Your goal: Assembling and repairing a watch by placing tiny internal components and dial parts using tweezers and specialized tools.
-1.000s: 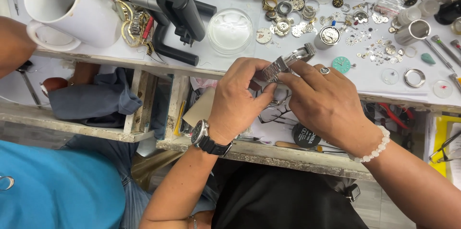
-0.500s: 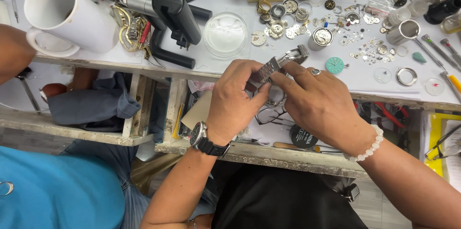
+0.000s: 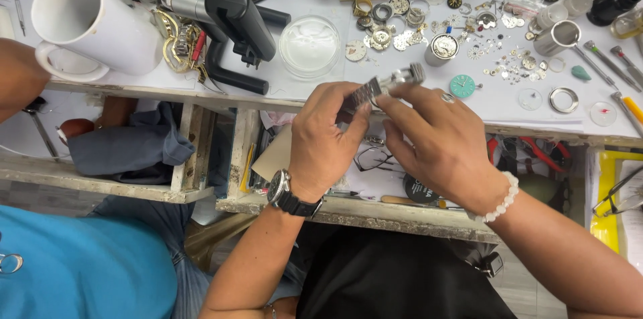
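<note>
Head view: a metal watch bracelet [image 3: 385,86] is pinched between both hands just above the near edge of the white workbench [image 3: 469,108]. Left hand [image 3: 325,141], with a dark wristwatch [image 3: 289,193] on its wrist, closes thumb and fingertips on the bracelet's lower end; right hand [image 3: 442,141], wearing a white bead bracelet [image 3: 502,198], closes its fingers on the same piece from the other side. The bracelet's free end juts up and away from the grip, toward a teal dial [image 3: 462,85] lying just beyond the right fingers. Further out from the grip sit a clear round dish [image 3: 309,46], a black stand [image 3: 234,24], and a white mug [image 3: 90,24] well off to the left. Below the hands, an open drawer holds spectacles [image 3: 375,158]. Another person's blue shirt [image 3: 74,265] fills the lower left.
</note>
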